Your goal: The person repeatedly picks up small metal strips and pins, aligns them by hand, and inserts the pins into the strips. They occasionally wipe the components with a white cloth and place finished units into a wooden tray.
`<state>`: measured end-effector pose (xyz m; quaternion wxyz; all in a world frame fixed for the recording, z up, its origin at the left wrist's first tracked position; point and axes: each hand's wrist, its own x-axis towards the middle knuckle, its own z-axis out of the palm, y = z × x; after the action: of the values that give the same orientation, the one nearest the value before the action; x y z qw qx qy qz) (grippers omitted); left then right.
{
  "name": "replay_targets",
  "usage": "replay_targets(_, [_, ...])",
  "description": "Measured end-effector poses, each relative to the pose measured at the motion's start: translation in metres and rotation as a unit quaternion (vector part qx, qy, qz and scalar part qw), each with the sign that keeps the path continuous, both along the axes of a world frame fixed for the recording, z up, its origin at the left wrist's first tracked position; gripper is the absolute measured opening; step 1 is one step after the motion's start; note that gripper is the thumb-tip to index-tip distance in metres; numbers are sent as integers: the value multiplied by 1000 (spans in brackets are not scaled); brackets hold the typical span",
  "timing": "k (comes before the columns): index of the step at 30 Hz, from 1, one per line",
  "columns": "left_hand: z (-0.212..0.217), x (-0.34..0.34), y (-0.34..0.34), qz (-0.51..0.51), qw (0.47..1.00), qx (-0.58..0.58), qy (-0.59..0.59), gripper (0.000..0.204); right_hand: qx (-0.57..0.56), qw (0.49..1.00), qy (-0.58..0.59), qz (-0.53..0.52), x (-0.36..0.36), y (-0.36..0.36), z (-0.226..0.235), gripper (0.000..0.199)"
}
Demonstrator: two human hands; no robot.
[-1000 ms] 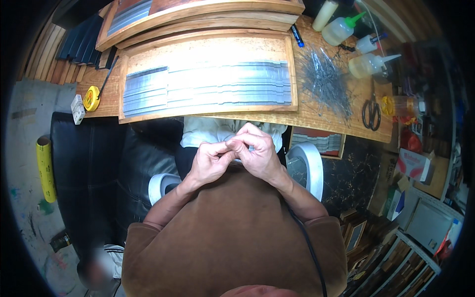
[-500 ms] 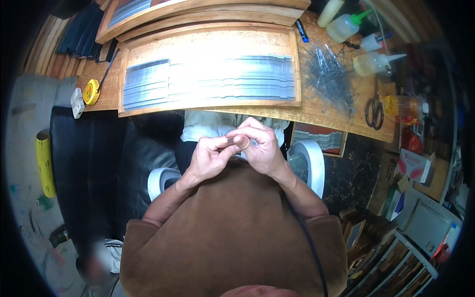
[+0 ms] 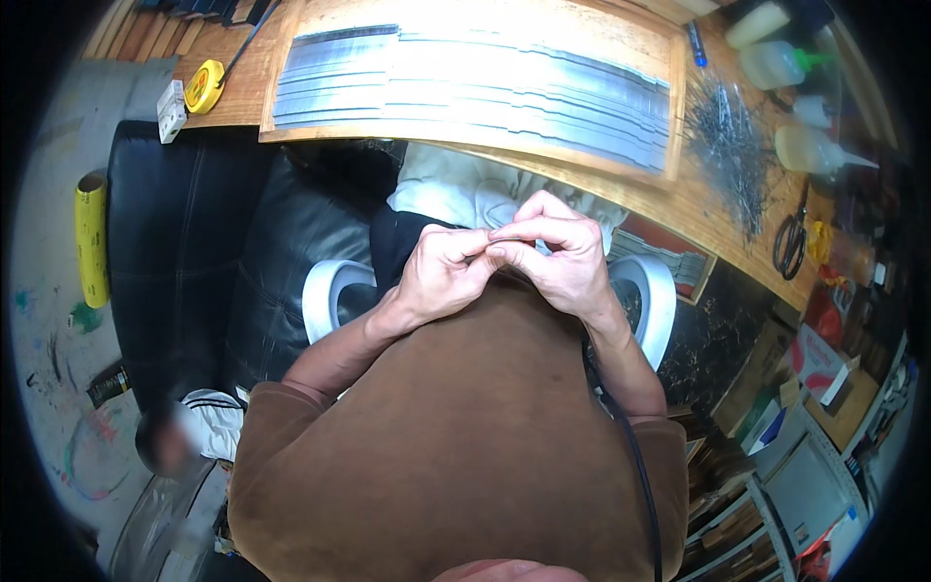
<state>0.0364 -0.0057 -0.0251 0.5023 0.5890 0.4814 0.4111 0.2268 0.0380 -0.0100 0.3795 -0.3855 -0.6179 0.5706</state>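
My left hand (image 3: 448, 270) and my right hand (image 3: 561, 254) meet in front of my chest, over my lap. Thumb and fingertips are pinched on both sides, and the tips touch or nearly touch each other. Whatever sits between them is too small and too covered by the fingers to make out. Beyond the hands, on the wooden table, lies a shallow wooden tray (image 3: 677, 102) with overlapping rows of thin silvery metal strips (image 3: 456, 92). White cloth (image 3: 451, 179) hangs below the table edge, just past my fingers.
Right on the table are a heap of thin dark metal pieces (image 3: 727, 145), black scissors (image 3: 790, 242), a blue marker (image 3: 697, 45) and squeeze bottles (image 3: 810, 148). A yellow tape measure (image 3: 204, 87) lies left. Chair armrests (image 3: 659, 310) flank me; another person (image 3: 213, 422) is lower left.
The view has shifted, so the table and tray appear higher and farther right. Both hands stay pinched together; the small brownish piece glimpsed between the fingers before is now hidden.
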Motion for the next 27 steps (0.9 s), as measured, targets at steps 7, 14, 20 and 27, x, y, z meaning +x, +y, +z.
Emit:
replay_targets(7, [-3, -4, -2, -1, 1000, -10, -2, 9, -22, 1000, 11, 12, -4, 0, -1, 20])
replay_targets(14, [-4, -12, 1, -43, 997, -62, -10, 11, -30, 1000, 9, -3, -7, -4, -5, 19])
replay_targets(20, [0, -12, 5, -41, 996, -71, -30, 9, -52, 998, -14, -26, -11, -9, 6, 19])
replay_targets(27, [-1, -14, 5, -51, 996, -63, -25, 11, -11, 999, -24, -29, -12, -10, 5, 17])
